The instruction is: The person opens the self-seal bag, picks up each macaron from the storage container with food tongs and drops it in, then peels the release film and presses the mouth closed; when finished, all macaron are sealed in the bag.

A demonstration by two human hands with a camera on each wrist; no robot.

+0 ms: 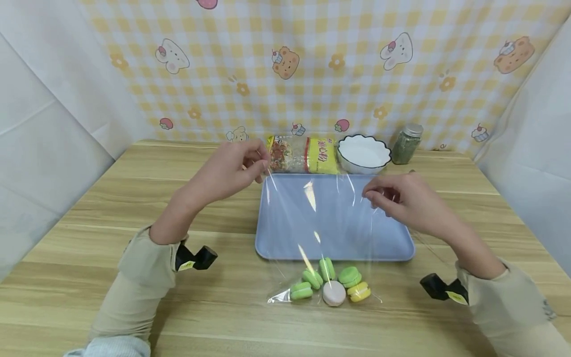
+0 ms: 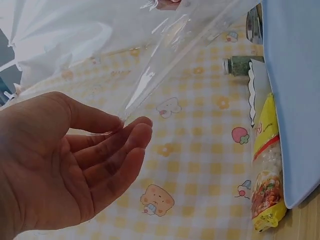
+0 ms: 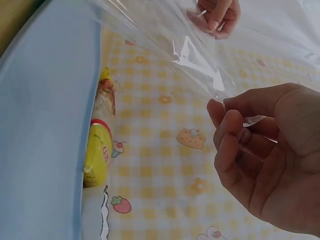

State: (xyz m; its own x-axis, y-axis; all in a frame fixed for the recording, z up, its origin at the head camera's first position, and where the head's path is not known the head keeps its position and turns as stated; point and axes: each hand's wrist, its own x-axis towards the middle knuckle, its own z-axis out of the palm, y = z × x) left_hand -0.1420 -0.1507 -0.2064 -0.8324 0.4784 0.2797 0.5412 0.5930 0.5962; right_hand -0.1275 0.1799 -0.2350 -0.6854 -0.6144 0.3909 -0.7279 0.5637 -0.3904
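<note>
A clear plastic bag is stretched upright between my two hands, its upper corners pulled apart. My left hand pinches one corner between thumb and index finger, the other fingers loosely bent in the left wrist view. Thumb and fingertips of my right hand pinch the other corner. Along the bag's lower end sit several green macarons, a pale pinkish macaron and a yellow macaron, seen through the film. Whether all are inside it I cannot tell.
Behind the bag, a blue tray lies on the wooden table. Beyond the tray are a yellow-and-clear food packet, a white scalloped bowl and a jar of dried green herbs, before a checked cloth backdrop.
</note>
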